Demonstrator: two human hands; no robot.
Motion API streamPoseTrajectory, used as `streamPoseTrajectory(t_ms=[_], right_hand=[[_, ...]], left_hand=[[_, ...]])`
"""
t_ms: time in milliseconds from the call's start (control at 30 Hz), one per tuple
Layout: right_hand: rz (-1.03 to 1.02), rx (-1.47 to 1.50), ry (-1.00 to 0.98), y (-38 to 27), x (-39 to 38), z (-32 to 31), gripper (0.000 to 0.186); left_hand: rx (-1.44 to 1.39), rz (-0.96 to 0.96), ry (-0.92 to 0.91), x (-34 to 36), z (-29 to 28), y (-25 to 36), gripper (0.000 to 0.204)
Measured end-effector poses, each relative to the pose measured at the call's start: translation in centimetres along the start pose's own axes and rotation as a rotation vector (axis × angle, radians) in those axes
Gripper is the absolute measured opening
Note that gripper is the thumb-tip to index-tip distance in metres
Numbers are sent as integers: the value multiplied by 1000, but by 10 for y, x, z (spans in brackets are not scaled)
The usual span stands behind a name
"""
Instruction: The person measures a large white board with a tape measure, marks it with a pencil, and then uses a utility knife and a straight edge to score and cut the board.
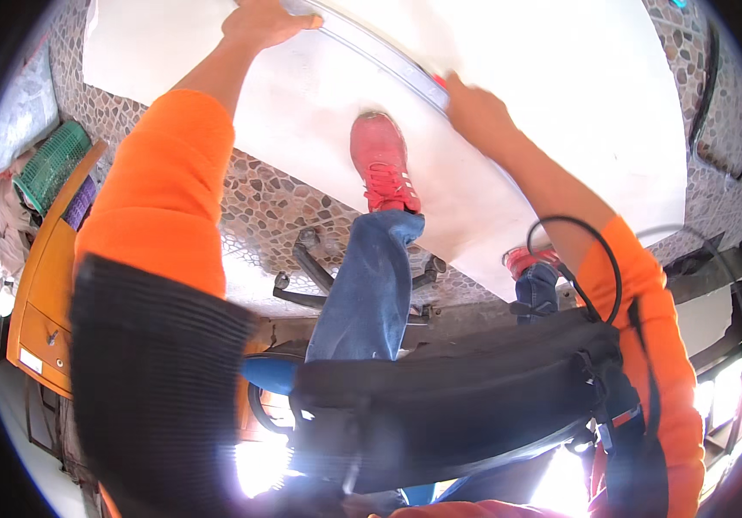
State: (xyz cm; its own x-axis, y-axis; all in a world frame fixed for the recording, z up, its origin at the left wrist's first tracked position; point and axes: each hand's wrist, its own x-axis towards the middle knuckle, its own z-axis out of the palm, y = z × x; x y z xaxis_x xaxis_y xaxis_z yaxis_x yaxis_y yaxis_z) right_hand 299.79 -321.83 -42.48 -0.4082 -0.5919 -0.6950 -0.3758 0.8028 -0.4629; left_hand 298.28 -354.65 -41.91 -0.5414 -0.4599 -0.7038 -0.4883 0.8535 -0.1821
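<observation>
A large white sheet [319, 108] lies on the floor, with a long silvery metal straightedge [371, 52] across it. At the top of the view my left hand [258, 23] leans on the sheet by the straightedge's far end. Its thumb is stretched out onto the metal, while the other fingers are partly cut off by the picture's edge. My right hand [481, 112] is closed at the nearer end of the straightedge. A small red object [440, 81] pokes out of its fingers, too little visible to name.
My red shoe [381, 160] stands on the sheet; my other shoe [530, 257] is by its near edge. Pebble-patterned floor [271, 194] surrounds the sheet. A wheeled chair base [310, 263] is behind my leg. An orange wooden cabinet [43, 319] and green basket [53, 164] stand left.
</observation>
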Motion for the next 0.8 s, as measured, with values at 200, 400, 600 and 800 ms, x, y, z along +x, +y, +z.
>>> streamPoseTrajectory(t_ms=[200,400,600,800], right_hand=[[329,-73,-232,120,-149,43,24],[485,-10,-222,154,-226,59,25],[125,153,70,31,-55,10,23],[-75,181,178,-56,65,-29,16]], left_hand=[[145,21,47,12,14,-4,137],[204,49,330,-11,57,4,128],[-76,-23,120,-46,56,59,134],[-149,-35,-12,-47,43,73,132]])
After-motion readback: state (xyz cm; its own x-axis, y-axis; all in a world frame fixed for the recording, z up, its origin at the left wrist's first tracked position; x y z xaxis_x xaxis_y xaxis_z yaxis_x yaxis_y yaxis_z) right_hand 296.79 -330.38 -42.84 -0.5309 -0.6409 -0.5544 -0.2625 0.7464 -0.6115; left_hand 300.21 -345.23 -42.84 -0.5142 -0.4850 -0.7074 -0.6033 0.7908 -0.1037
